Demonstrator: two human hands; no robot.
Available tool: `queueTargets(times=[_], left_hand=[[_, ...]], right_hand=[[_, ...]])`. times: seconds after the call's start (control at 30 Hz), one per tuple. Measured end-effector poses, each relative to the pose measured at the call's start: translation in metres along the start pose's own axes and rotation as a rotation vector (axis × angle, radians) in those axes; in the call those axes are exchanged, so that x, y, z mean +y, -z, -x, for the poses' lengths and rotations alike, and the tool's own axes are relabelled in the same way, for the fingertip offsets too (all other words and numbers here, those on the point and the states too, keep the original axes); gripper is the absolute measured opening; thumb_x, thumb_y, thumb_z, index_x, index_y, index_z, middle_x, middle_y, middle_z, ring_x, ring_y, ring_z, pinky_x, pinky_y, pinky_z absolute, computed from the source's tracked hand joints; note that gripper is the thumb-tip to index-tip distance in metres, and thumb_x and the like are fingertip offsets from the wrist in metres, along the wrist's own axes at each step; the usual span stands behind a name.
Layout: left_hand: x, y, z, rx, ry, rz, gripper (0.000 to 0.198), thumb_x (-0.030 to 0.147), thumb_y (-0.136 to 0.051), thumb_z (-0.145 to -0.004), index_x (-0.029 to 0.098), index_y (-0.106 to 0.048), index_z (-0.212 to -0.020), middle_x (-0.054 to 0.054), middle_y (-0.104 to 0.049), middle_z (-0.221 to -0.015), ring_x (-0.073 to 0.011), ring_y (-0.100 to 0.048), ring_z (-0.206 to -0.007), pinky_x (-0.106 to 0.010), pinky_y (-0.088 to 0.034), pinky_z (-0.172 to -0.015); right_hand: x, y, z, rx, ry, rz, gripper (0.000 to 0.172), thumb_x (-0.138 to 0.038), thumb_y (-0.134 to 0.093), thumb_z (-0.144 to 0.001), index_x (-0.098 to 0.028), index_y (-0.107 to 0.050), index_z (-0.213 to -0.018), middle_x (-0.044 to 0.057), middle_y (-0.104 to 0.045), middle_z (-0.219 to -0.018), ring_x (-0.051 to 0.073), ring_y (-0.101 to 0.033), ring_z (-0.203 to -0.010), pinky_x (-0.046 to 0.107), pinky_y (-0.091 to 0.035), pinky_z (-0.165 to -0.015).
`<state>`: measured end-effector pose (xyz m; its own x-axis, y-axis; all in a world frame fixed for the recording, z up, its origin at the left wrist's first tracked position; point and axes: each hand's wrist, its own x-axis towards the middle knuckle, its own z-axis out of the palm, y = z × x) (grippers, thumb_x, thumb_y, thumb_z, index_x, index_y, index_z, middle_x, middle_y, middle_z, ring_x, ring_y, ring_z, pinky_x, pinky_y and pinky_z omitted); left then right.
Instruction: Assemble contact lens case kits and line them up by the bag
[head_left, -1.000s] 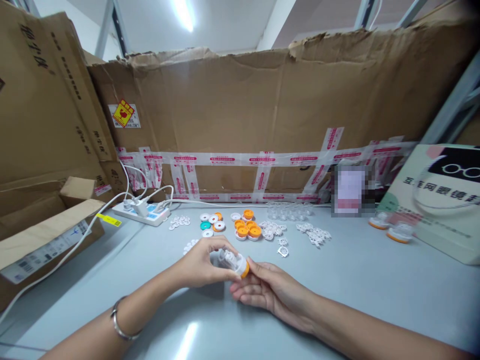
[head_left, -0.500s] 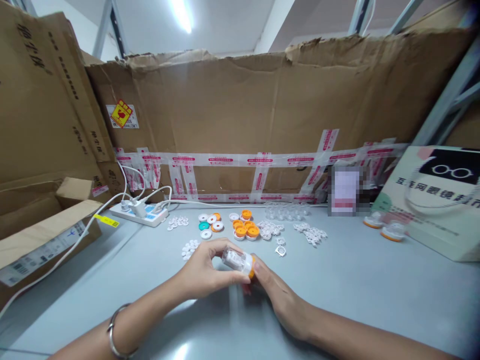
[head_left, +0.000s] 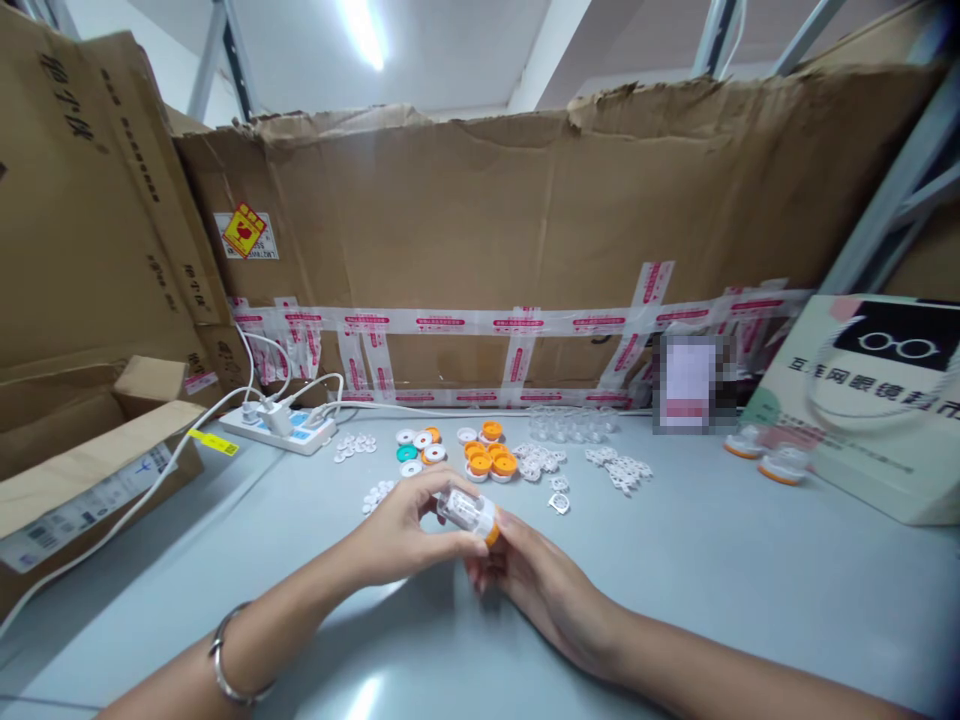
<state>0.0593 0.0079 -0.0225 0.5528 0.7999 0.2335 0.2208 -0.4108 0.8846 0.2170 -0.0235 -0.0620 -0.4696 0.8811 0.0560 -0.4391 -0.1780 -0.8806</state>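
A small barrel-shaped contact lens case is held tilted between both hands above the table. Its clear cup points up and left, with white parts visible inside; a white collar and an orange cap are at the lower right end. My left hand is closed round the clear cup, thumb in front and fingers behind. My right hand grips the orange cap with its thumb on top; its other fingers are partly hidden below. Just beyond lie orange caps and white and teal caps.
White lattice pieces, white discs and clear cups lie along the back. A power strip and an open carton stand left. On the right are a printed bag and two orange-based cases.
Both hands and the lens case have shifted slightly left and up. My right hand's fingers have changed position under the cap, and more of them show now.
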Motion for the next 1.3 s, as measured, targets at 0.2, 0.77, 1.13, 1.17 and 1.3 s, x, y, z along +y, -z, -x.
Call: queueTargets(times=[0.2,0.77,1.13,1.17,1.3], left_hand=[[0.002,0.008,0.001,-0.041,-0.044,-0.094,0.024,0.024,-0.068,-0.067,0.015,-0.061,-0.088,-0.005,-0.056,-0.088,-0.0168,-0.055,-0.08,-0.028,-0.042,-0.073],[-0.001,0.018,0.0,-0.081,-0.165,-0.375,0.027,0.026,-0.066,-0.073,0.016,-0.063,-0.098,-0.006,-0.064,-0.085,-0.0159,-0.057,-0.077,-0.028,-0.045,-0.071],[0.003,0.015,-0.002,-0.068,-0.096,-0.437,0.024,0.027,-0.064,-0.073,0.017,-0.066,-0.095,-0.005,-0.064,-0.08,-0.0154,-0.058,-0.073,-0.028,-0.044,-0.068],[0.003,0.015,-0.002,-0.067,-0.084,-0.439,0.024,0.028,-0.064,-0.073,0.017,-0.066,-0.095,-0.004,-0.064,-0.08,-0.0154,-0.058,-0.073,-0.028,-0.044,-0.068],[0.002,0.013,-0.004,-0.064,-0.021,-0.429,0.021,0.028,-0.065,-0.073,0.018,-0.067,-0.091,-0.004,-0.065,-0.078,-0.0147,-0.058,-0.071,-0.026,-0.044,-0.066]], right_hand=[[-0.012,0.006,0.001,-0.013,-0.059,-0.036,0.025,-0.037,-0.065,-0.073,-0.012,-0.062,-0.073,0.001,-0.058,-0.068,0.01,-0.052,-0.064,0.023,-0.041,-0.066],[-0.009,0.015,-0.008,0.07,-0.208,-0.165,0.018,-0.024,-0.069,-0.07,-0.01,-0.068,-0.082,0.005,-0.068,-0.075,0.01,-0.063,-0.07,0.021,-0.048,-0.074],[-0.005,0.018,-0.01,0.039,-0.122,-0.14,0.023,-0.022,-0.068,-0.072,-0.011,-0.068,-0.092,0.008,-0.07,-0.084,0.012,-0.062,-0.081,0.025,-0.046,-0.082],[-0.005,0.018,-0.01,0.041,-0.118,-0.132,0.026,-0.023,-0.068,-0.072,-0.012,-0.068,-0.096,0.009,-0.07,-0.086,0.013,-0.062,-0.082,0.026,-0.045,-0.083],[-0.003,0.02,-0.011,0.033,-0.106,-0.075,0.033,-0.026,-0.068,-0.072,-0.014,-0.065,-0.103,0.01,-0.069,-0.092,0.016,-0.062,-0.086,0.03,-0.043,-0.088]])
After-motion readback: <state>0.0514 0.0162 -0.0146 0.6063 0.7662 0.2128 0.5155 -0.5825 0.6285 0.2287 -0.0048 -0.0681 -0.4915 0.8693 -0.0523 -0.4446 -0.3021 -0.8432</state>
